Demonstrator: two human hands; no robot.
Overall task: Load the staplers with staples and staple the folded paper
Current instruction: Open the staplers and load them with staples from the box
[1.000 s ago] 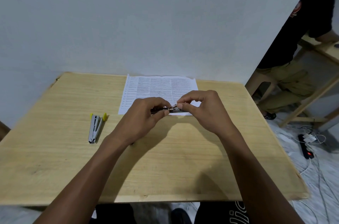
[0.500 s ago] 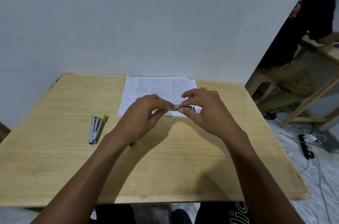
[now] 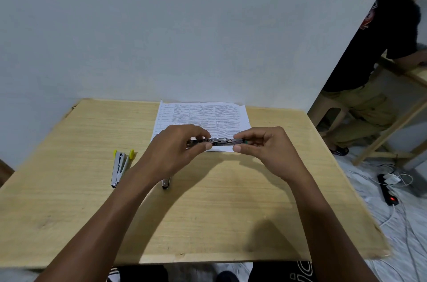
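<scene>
The left hand [image 3: 175, 151] and the right hand [image 3: 265, 150] both pinch the small stapler [image 3: 223, 141], probably loading staples; next it needs careful closing.

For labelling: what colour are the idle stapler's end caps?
Yellow caps, clearest in the head view.

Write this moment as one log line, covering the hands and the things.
left hand: grips stapler | right hand: grips same stapler | yellow stapler: lying on table, left | paper: beyond hands
</scene>
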